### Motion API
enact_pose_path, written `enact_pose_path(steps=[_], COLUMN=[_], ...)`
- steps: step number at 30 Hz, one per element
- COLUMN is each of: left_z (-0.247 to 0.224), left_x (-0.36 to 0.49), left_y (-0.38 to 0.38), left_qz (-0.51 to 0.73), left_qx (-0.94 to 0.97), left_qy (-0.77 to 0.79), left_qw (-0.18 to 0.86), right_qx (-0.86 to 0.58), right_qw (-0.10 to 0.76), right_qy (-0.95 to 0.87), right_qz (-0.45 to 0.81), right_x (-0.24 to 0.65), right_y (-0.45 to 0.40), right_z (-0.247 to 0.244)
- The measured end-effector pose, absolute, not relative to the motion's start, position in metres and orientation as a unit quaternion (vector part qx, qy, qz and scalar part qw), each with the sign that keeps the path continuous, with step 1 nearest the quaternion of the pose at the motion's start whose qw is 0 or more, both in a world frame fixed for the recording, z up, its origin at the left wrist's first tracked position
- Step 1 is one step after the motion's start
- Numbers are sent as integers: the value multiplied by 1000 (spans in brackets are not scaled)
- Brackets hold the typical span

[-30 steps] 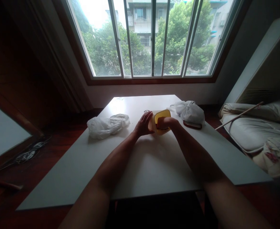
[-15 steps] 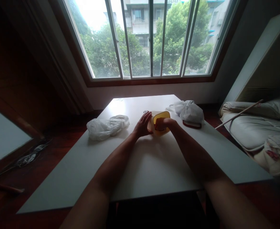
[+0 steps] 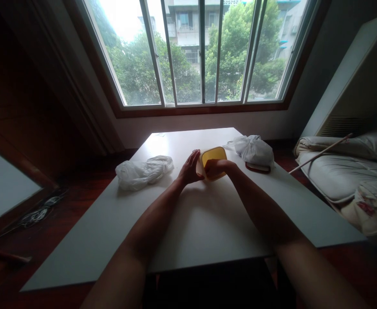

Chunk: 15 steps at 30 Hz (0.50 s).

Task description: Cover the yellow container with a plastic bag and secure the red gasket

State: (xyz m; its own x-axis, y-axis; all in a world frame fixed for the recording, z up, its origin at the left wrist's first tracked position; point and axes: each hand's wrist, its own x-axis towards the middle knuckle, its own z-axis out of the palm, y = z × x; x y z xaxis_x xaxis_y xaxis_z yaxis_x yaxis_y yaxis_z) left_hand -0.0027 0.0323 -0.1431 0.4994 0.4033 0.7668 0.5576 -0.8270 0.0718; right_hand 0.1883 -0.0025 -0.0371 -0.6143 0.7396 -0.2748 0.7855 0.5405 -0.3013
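Hands meet at a yellow tub (image 3: 214, 155) out in the middle of the white surface (image 3: 204, 223), head view, looking down both forearms. Left hand (image 3: 189, 168) lies flat against the tub's left side, fingers spread and open, bracing rather than gripping. Right hand (image 3: 216, 166) comes over the near rim, and its grip is curled shut on that rim, fingers hooked over the edge. The tub looks tipped a little toward the person, mouth showing, though the hands hide its base, so whether it sits flat cannot be told.

It reads as a small, squarish, rounded-corner tub in translucent yellow plastic, backlit from the window (image 3: 201, 51). No lid on it. Whether anything is inside cannot be seen.

To handle this well, I'd judge the brace matters most: the left palm should press square against the wall so the light tub doesn't skate across the smooth top, while the right hand works the rim with a firm hold.

Just right of it lies a tied white bag (image 3: 255, 150) on a dark red flat piece (image 3: 257, 168). Well to the left sits a crumpled clear bag (image 3: 143, 171). Bedding (image 3: 342, 171) is piled off to the right.
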Motion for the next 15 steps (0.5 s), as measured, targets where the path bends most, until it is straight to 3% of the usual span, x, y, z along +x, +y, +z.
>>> enact_pose_path(steps=[7, 15], left_z=[-143, -146], left_x=[-4, -8], left_y=[30, 33], left_qz=[-415, -429], left_qx=[-856, -833], left_qy=[-292, -340], left_qw=[97, 81], right_qx=[391, 345], right_qw=[16, -121], right_qy=[883, 870], right_qz=[-257, -330], right_x=[193, 200], right_y=[0, 4], right_z=[-39, -36])
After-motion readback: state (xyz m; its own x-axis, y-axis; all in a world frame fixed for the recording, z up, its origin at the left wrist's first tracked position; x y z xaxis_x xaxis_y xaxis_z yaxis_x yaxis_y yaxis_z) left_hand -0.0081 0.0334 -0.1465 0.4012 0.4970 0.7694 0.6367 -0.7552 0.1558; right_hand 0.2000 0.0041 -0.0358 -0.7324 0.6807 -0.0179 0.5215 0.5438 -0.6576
